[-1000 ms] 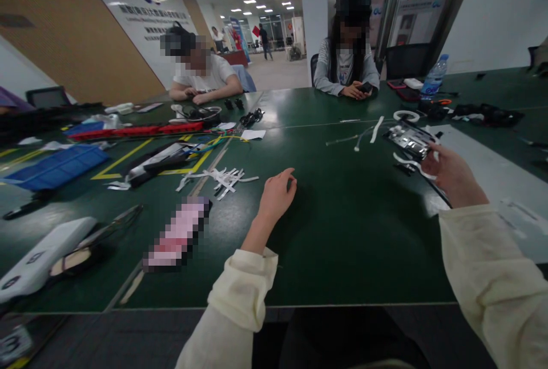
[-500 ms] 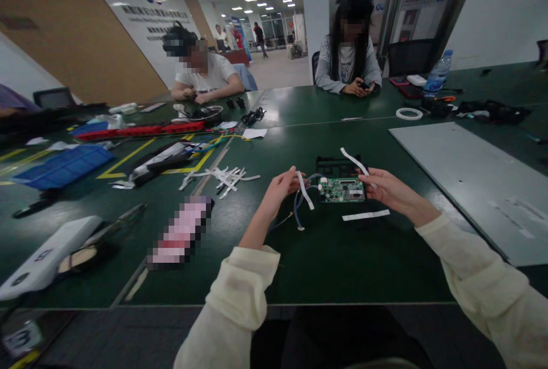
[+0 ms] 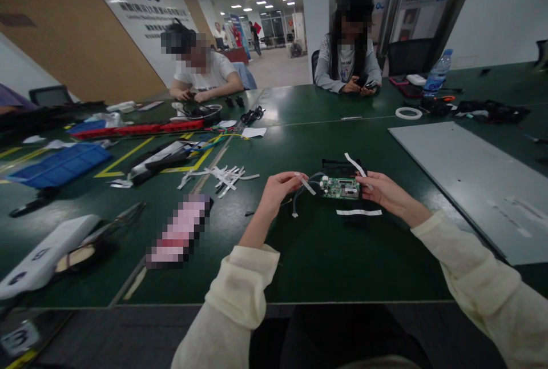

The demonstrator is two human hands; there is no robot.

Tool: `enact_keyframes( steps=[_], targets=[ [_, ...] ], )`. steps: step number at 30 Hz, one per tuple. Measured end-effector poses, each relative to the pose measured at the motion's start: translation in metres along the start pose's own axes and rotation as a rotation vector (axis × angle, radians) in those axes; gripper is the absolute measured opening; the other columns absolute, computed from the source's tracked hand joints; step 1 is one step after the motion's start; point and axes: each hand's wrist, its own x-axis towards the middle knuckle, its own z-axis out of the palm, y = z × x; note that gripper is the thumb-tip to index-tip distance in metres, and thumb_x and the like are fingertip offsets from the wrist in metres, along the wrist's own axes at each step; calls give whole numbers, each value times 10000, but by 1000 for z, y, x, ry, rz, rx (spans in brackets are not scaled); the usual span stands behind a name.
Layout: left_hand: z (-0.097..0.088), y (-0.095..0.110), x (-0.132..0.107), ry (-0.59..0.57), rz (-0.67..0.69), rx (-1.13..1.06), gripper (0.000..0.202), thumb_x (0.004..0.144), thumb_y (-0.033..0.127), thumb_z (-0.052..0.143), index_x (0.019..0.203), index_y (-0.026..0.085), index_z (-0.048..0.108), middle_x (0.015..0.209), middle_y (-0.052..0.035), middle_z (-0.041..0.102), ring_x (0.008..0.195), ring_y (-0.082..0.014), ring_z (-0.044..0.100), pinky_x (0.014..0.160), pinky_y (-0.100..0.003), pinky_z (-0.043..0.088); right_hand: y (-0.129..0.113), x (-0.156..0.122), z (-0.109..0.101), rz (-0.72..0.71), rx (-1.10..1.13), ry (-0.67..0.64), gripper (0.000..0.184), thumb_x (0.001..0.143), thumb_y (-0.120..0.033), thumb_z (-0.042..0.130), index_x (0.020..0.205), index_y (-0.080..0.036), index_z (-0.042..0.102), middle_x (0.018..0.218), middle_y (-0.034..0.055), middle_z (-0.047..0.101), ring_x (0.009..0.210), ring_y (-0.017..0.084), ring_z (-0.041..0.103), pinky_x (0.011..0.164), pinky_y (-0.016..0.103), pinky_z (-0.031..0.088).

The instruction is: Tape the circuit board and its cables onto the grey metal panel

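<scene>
My left hand point(image 3: 281, 187) is closed in a pinch on a short white paper-like strip point(image 3: 307, 186), beside blue-grey cables point(image 3: 295, 204) with a white plug end. These cables run to the left edge of a green circuit board point(image 3: 342, 188) in a black frame point(image 3: 334, 164). Closed at the board's right edge, my right hand point(image 3: 382, 191) grips it; another white strip point(image 3: 353, 162) sticks up from those fingers. A third white strip point(image 3: 358, 212) is just below the board; whether it lies on the table or clings to the frame, I cannot tell.
Left of my hands are a pile of white strips point(image 3: 229, 177), a blurred pink phone-like thing point(image 3: 182, 232), a white device point(image 3: 47, 255) and a blue tray point(image 3: 60, 164). A grey panel point(image 3: 471, 186) lies to the right, a water bottle point(image 3: 439, 75) beyond. Two people sit opposite.
The strip in my left hand has swung from hanging steeply to a flatter slant towards the board. The board and my right hand have shifted slightly left. The cable end has risen a little.
</scene>
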Motion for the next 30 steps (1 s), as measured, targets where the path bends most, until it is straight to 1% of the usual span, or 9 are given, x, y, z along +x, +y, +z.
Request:
enact_keyframes(
  steps=[5,8,12,17,20,23,26,28,30],
  targets=[
    [1,2,-1,31,-7,-9,347,693,440,725,895,158,718,958,-82,724,903,-206,659,847,-349,513,-2,-3,3,-13,8,-18,196,770,-195,707,957,-198,647,775,-19,675,604,56,621,568,156,546],
    [1,-2,2,53,14,-14,347,664,392,753,917,159,702,944,-75,727,909,-206,664,864,-355,508,-2,-5,5,-22,14,-24,207,767,-198,707,966,-202,648,786,-20,676,601,56,619,558,158,541],
    [1,-6,4,59,48,1,337,649,324,769,930,157,682,962,-68,723,919,-199,664,873,-339,499,-1,-5,8,-30,25,-29,209,769,-193,700,970,-207,644,793,-20,677,597,60,620,556,167,541],
    [1,-8,4,1,-10,15,439,694,357,738,1080,177,631,908,-58,730,820,-190,681,772,-325,524,-1,-6,9,-27,22,-44,220,776,-190,690,990,-212,644,764,-25,670,591,63,619,555,168,541],
    [1,-8,3,-9,-15,13,471,698,367,735,1112,177,615,892,-55,729,798,-180,682,753,-311,524,-1,-6,9,-37,19,-46,230,775,-189,691,998,-212,646,766,-25,671,590,60,617,551,163,540],
    [0,-6,3,-13,-18,14,563,680,340,750,1190,186,570,854,-42,726,783,-175,684,735,-294,521,-1,-6,9,-51,27,-40,223,763,-193,701,980,-213,653,768,-24,676,584,60,616,543,162,536],
    [1,-1,1,-7,-41,31,715,668,296,761,1312,208,464,767,-12,717,730,-168,682,691,-276,516,-1,-5,7,-52,43,-46,222,753,-203,713,969,-216,662,788,-20,684,604,66,626,537,159,529],
    [1,2,-1,-11,-52,20,742,681,275,754,1343,215,424,758,-8,716,716,-162,680,678,-271,515,0,-4,5,-53,57,-47,226,752,-209,716,973,-218,668,837,-14,694,643,73,640,546,161,531],
    [1,5,-2,-39,-76,-26,718,696,248,744,1339,223,425,800,-21,722,742,-162,686,689,-275,520,1,-3,4,-49,69,-49,222,755,-214,715,972,-219,671,879,-7,700,691,84,653,568,168,538]
  ],
)
